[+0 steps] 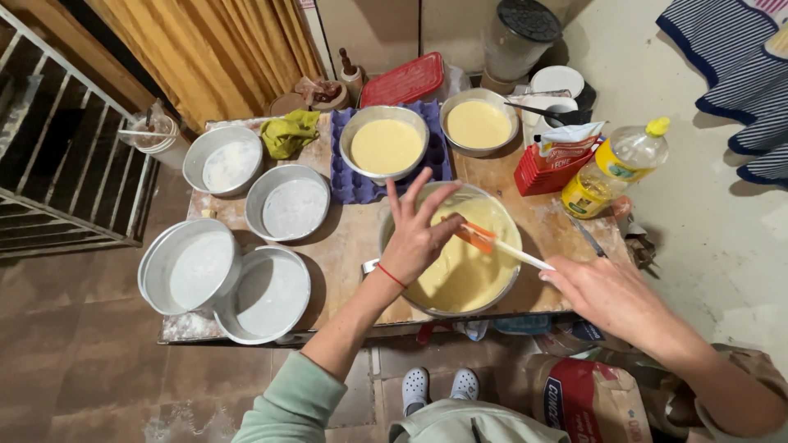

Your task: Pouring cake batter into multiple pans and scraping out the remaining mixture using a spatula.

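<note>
Step in hand: scraping batter off a spatula [484,239] over the large mixing bowl [394,246]; judged from the hand positions.
Right hand [611,297]: closed around the white handle end of the spatula, at 4 o'clock of the bowl.
Left hand [417,234]: fingers spread apart, holding nothing; one fingertip seems to touch the orange blade, over the bowl's 10 o'clock side.
Spatula: orange blade, white handle, tilted across the bowl's upper right, blade above the batter.
Large mixing bowl: metal, centre of the surface [353,246], holds pale yellow batter.
Doing it well: my reading is to keep the blade over the bowl so drips fall inside, wipe along the blade edge toward the tip, and hold the handle steady.
Risk: batter could land on the rim or the surface if the blade drifts past the bowl edge.
Small batter bowls: two, at 12 o'clock [385,143] and 1 o'clock [478,123], both filled.
Empty round pans: four floured tins at 9 o'clock, nearest one [287,203].
Egg tray [349,184]: purple, under the 12 o'clock bowl.
Packages: red carton with white label [552,160] at 2 o'clock; clear oil bottle, yellow cap and label [620,164], lying beyond it.
Flour sack [587,402]: brown paper, red and blue panel, on the floor at 5 o'clock.
Red lid box [404,80]: far edge, 12 o'clock.
</note>
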